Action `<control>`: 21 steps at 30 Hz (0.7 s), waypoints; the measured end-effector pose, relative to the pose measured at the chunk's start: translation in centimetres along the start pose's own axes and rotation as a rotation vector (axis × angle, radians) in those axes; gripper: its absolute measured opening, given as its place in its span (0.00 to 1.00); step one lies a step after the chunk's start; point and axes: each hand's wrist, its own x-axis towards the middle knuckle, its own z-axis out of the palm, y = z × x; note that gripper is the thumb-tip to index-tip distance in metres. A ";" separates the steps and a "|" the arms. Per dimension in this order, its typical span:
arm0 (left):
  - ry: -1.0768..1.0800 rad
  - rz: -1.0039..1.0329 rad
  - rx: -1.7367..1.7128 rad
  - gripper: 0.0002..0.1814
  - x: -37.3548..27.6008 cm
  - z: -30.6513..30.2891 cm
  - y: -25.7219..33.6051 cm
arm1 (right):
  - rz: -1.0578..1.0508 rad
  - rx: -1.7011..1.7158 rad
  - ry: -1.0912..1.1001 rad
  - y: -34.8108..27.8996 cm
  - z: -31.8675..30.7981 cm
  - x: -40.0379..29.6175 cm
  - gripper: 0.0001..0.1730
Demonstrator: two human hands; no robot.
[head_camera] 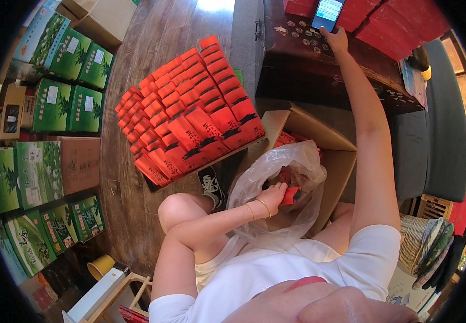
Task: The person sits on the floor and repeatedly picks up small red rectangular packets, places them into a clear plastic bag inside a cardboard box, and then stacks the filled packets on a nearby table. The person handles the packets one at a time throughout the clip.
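Observation:
My left hand (272, 197) grips a red packet (290, 196) with a dark end, inside the mouth of a clear plastic bag (253, 181). The bag sits in a cardboard box (339, 161) between my legs, and more red packets (284, 139) show in the box behind it. Stretched far forward, my right hand (337, 39) has a digit at the lower edge of a lit smartphone (328, 15) over a dark wooden chest (297, 66). Whether it grips the phone is unclear. Ahead to the left, a tray holds rows of upright red packets (192, 93) bearing dark writing.
Green printed cartons (51, 105) line the left side of the wooden floor (124, 194). Red boxes (402, 28) are stacked on the chest. A grey cushioned seat (410, 149) and a wicker basket (412, 238) stand at the right. A yellow cup (100, 267) is at the lower left.

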 end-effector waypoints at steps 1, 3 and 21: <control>-0.001 -0.005 -0.001 0.27 0.0 0.0 0.0 | -0.003 0.005 0.007 -0.2 0.2 -0.2 0.45; 0.002 0.005 0.004 0.27 0.1 0.1 0.0 | -0.006 0.009 0.029 0.0 0.4 -0.3 0.44; 0.013 0.033 0.043 0.28 0.4 0.6 -0.4 | -0.008 0.137 0.169 -0.1 1.2 -1.2 0.36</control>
